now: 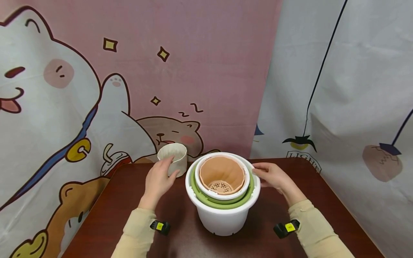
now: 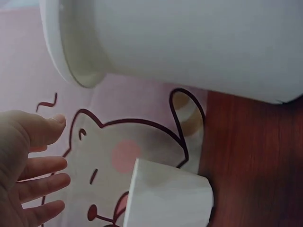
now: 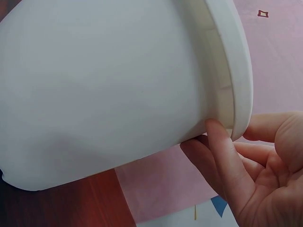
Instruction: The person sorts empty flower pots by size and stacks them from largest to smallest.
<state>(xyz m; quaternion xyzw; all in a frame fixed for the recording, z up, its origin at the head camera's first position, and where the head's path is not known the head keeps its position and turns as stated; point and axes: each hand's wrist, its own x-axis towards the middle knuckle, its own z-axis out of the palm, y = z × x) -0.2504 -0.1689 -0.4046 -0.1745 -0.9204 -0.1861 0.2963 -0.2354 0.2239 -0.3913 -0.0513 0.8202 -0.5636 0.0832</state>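
A large white flowerpot stands upright on the table. Nested inside it are a green pot, a smaller white pot and an orange pot with a perforated bottom. My right hand pinches the large pot's rim at its right side; in the right wrist view, fingers lie under the rim. To the left, my left hand is by a small off-white pot. The left wrist view shows that hand with fingers spread, apart from both pots, holding nothing.
The dark red-brown table ends at a printed cloth backdrop behind the pots. Another cloth side hangs along the right. The small off-white pot stands at the back edge, left of the nested stack.
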